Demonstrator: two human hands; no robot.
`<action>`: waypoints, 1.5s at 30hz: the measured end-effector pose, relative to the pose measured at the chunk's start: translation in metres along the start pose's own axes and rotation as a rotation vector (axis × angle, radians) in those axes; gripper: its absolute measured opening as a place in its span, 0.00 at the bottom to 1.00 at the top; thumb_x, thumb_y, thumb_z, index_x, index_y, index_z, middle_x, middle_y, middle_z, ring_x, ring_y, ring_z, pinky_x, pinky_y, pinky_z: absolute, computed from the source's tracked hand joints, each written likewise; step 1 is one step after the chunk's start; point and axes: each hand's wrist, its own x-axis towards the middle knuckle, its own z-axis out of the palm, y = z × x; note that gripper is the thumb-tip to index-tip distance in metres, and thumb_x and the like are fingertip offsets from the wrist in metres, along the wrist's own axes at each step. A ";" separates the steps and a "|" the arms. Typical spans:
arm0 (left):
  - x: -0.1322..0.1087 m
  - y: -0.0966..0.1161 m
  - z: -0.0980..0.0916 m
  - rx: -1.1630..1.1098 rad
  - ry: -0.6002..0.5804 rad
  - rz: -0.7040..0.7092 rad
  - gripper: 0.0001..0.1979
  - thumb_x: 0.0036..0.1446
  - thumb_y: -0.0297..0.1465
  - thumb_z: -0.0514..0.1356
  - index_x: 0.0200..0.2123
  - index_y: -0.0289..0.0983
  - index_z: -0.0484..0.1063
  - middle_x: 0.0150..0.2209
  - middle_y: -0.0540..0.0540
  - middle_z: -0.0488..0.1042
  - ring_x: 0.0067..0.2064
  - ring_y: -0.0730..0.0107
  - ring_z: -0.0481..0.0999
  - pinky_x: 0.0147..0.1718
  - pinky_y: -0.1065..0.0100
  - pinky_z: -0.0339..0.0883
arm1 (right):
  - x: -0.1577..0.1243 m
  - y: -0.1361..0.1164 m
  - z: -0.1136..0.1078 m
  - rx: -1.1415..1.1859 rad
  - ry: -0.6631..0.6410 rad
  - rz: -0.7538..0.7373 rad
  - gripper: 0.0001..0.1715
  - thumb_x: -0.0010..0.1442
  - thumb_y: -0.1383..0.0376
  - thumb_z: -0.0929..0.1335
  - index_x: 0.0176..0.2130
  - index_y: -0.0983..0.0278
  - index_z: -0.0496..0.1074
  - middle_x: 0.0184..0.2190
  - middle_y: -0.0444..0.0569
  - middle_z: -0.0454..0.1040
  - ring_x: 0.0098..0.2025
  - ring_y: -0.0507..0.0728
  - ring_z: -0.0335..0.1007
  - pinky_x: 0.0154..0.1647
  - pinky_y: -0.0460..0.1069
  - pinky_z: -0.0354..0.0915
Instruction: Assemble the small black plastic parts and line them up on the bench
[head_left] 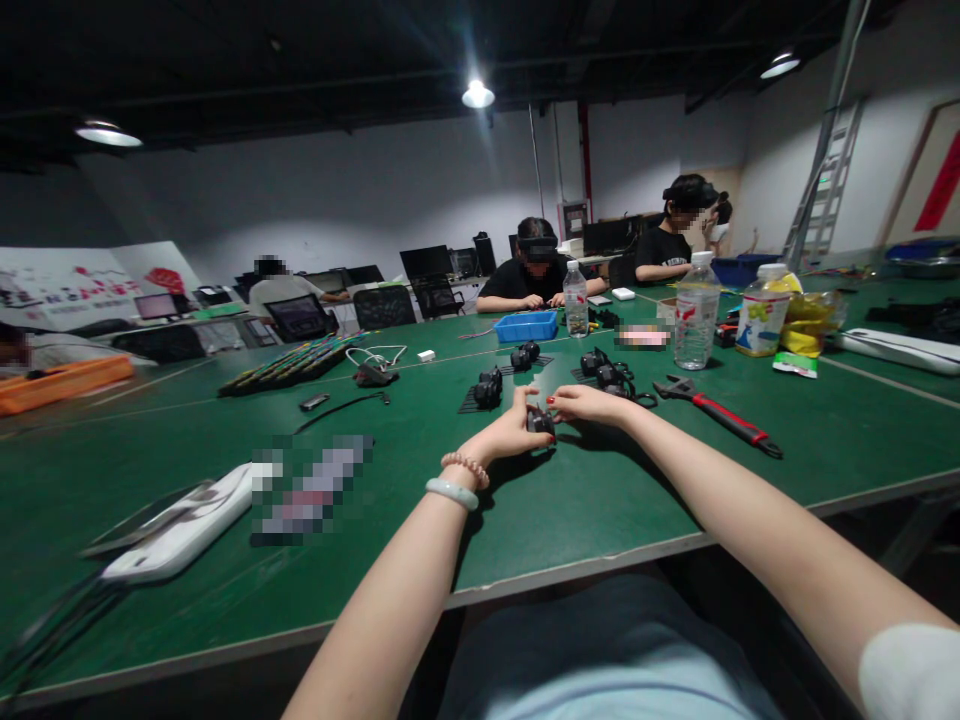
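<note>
A small black part (538, 421), its kind too small to make out, is gripped between the thumb and fingers of my left hand (511, 428), just above the green table. My right hand (589, 403) has its fingers pinched together at the right side of that part; what lies between the fingertips is hidden. Just beyond my hands are similar black parts: one (490, 388) on a black grid piece to the left, another (525, 355) farther back, and a cluster (604, 370) to the right.
An adjustable wrench (720, 415) with red-black handle lies right. Water bottles (696, 315) (576, 300) and a blue tray (525, 326) stand farther back. At left lie a white power strip (187, 525) and a black cable (341, 405). A person (529, 275) sits opposite.
</note>
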 end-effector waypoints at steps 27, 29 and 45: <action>-0.001 0.003 0.001 -0.022 0.022 -0.038 0.35 0.40 0.34 0.59 0.49 0.37 0.43 0.31 0.50 0.61 0.30 0.74 0.65 0.28 0.72 0.61 | -0.008 -0.008 -0.002 -0.015 -0.128 -0.208 0.22 0.40 0.65 0.69 0.37 0.65 0.60 0.38 0.46 0.62 0.29 0.48 0.65 0.28 0.44 0.62; -0.001 0.004 0.001 -0.017 0.021 -0.026 0.34 0.40 0.34 0.59 0.49 0.37 0.43 0.31 0.51 0.61 0.30 0.74 0.64 0.27 0.73 0.60 | -0.008 -0.009 -0.002 -0.035 -0.120 -0.205 0.22 0.41 0.64 0.69 0.37 0.65 0.61 0.37 0.46 0.62 0.29 0.48 0.65 0.29 0.44 0.62; 0.001 -0.001 0.001 0.013 0.016 -0.008 0.35 0.40 0.35 0.59 0.49 0.37 0.42 0.35 0.47 0.63 0.32 0.73 0.66 0.32 0.70 0.61 | -0.011 -0.018 -0.003 -0.184 -0.082 -0.173 0.18 0.45 0.62 0.66 0.38 0.69 0.66 0.34 0.48 0.67 0.28 0.48 0.61 0.28 0.43 0.58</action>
